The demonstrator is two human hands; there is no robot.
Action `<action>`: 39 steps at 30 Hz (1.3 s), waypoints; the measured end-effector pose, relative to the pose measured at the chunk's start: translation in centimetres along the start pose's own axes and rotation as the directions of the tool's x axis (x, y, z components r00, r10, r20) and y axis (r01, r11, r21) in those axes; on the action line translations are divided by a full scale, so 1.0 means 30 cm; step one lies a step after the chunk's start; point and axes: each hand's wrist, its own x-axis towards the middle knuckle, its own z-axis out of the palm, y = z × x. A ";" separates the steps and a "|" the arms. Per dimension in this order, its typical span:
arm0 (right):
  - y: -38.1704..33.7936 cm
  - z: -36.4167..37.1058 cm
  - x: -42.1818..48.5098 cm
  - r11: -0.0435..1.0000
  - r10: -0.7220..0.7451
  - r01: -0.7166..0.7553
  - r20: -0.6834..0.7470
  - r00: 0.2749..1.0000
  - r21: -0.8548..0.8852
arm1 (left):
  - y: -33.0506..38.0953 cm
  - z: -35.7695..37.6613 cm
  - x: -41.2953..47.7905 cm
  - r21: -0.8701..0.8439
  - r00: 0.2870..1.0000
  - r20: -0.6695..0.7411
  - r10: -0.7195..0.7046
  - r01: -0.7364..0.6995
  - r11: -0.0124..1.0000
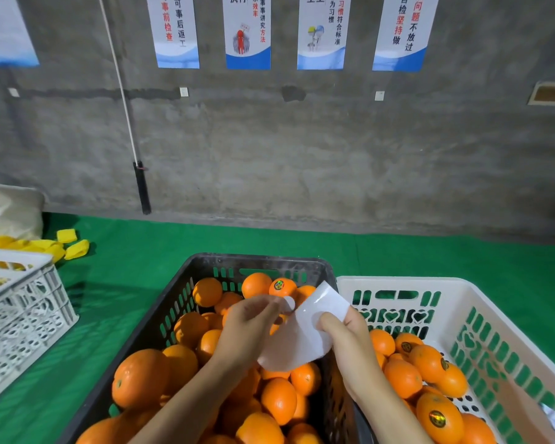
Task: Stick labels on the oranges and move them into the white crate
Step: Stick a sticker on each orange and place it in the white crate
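A black crate in front of me is full of oranges; one orange at its far side carries a round sticker. To the right stands the white crate with several labelled oranges. Above the black crate, my right hand grips a white label backing sheet. My left hand pinches a small round label at the sheet's upper left edge.
A second white crate sits at the left on the green mat. Yellow foam pieces and a pale sack lie behind it. A concrete wall with posters rises at the back.
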 end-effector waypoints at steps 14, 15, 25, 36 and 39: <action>-0.047 0.025 -0.026 0.982 0.087 0.002 0.463 0.882 -0.188 | 0.046 -0.079 -0.009 -0.106 0.809 0.549 0.211 -0.183 0.977; -0.047 0.024 -0.029 0.984 0.074 0.014 0.474 0.877 -0.180 | 0.038 -0.083 -0.007 -0.126 0.813 0.545 0.205 -0.162 0.979; -0.024 0.041 -0.024 0.996 -0.029 0.043 0.169 0.985 -0.084 | -0.028 -0.090 0.037 0.308 0.944 0.151 0.295 -0.328 0.893; 0.005 0.025 -0.023 0.908 -0.274 0.294 0.107 0.956 -0.297 | -0.030 -0.110 0.045 0.354 0.928 0.056 0.369 -0.364 0.862; 0.011 0.029 -0.029 0.907 -0.232 0.255 0.108 0.967 -0.336 | -0.029 -0.142 0.055 0.335 0.938 0.106 0.330 -0.346 0.876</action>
